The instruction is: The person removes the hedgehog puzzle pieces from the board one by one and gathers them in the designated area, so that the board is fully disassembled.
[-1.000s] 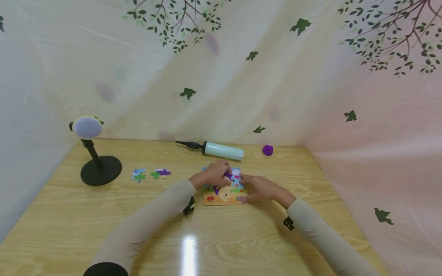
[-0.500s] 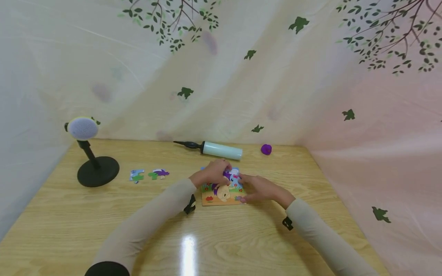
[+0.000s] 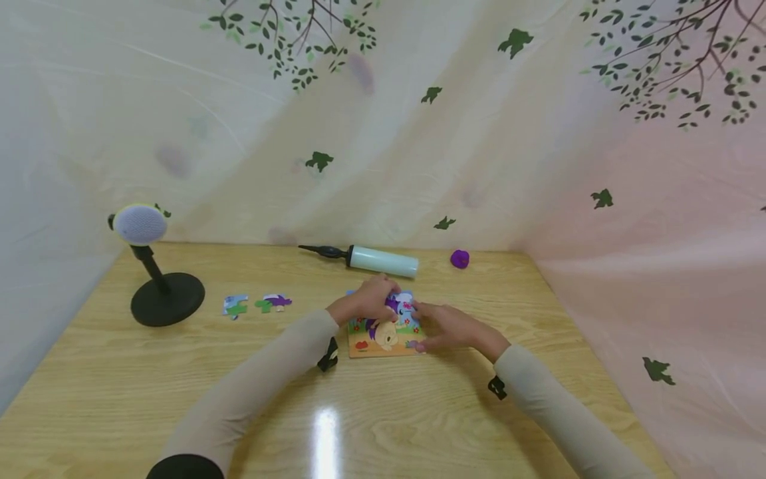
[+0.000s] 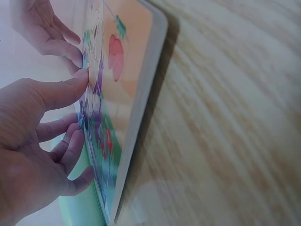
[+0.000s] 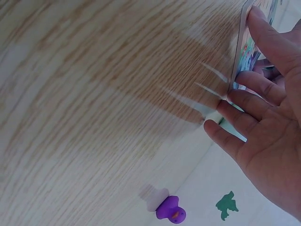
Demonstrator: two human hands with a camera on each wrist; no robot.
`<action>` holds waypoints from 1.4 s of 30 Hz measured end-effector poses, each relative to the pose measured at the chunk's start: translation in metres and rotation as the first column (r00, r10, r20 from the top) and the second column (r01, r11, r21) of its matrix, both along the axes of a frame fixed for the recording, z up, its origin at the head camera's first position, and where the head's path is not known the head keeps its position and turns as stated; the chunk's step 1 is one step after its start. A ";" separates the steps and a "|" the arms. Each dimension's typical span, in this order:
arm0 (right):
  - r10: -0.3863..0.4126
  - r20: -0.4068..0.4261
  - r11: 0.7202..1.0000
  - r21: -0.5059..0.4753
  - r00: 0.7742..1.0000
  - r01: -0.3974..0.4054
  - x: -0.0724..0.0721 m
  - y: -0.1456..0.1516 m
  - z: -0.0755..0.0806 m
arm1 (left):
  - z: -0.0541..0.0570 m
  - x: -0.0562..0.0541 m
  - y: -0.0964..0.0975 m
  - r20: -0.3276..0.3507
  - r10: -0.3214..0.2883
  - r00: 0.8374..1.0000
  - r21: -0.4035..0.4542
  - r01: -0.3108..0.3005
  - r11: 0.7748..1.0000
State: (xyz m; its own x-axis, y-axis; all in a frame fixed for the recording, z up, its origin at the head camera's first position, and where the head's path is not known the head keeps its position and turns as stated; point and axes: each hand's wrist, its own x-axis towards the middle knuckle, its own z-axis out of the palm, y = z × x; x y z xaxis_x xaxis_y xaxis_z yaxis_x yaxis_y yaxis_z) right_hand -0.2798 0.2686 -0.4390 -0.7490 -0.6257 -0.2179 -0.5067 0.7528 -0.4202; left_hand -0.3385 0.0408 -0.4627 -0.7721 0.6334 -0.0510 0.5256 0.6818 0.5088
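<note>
1. Currently, puzzle board [image 3: 383,338] lies flat on wood table [image 3: 419,419], touched by both hands. Clock dirs. are as seen in head view, board at center.
2. L hand [image 3: 370,301] is at approx. 11 o'c., over board's upper part. Thumb & index tips rest on printed face, a gap between them; other fingers loosely bent, relaxed.
3. R hand [image 3: 450,326] is at 3 o'c., fingers spread & relaxed, no grasp; thumb on corner at approx. 4 o'c., fingertips at edge approx. 2 o'c. So board is under L fingertips, just to 9 o'c. of R fingers.
4. Board's printed top points to 12 o'c., orange strip to 6. Looks near-square at this angle; can't tell long axis.
5. At 9 o'c., well apart from board: purple-green pc. [image 3: 274,302], blue-green pc. [image 3: 236,307], then black-based stand [image 3: 167,301].
6. Pump [image 3: 383,261] at 12 o'c., nozzle to approx. 9; purple duck [image 3: 460,259] approx. 2 o'c.
</note>
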 end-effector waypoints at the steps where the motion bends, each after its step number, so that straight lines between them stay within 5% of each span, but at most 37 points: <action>1: -0.002 0.003 1.000 0.000 1.000 0.002 0.000 0.000 0.000 | 0.000 0.000 0.000 0.003 0.002 1.000 0.000 -0.002 1.000; 20: 0.005 -0.017 1.000 0.005 1.000 -0.005 -0.001 -0.002 0.004 | 0.009 0.005 0.002 -0.087 0.023 0.996 0.011 -0.022 1.000; 42: -0.009 0.000 1.000 -0.004 1.000 0.009 0.001 0.000 -0.003 | 0.000 0.009 -0.007 -0.208 0.050 0.977 0.038 -0.043 0.998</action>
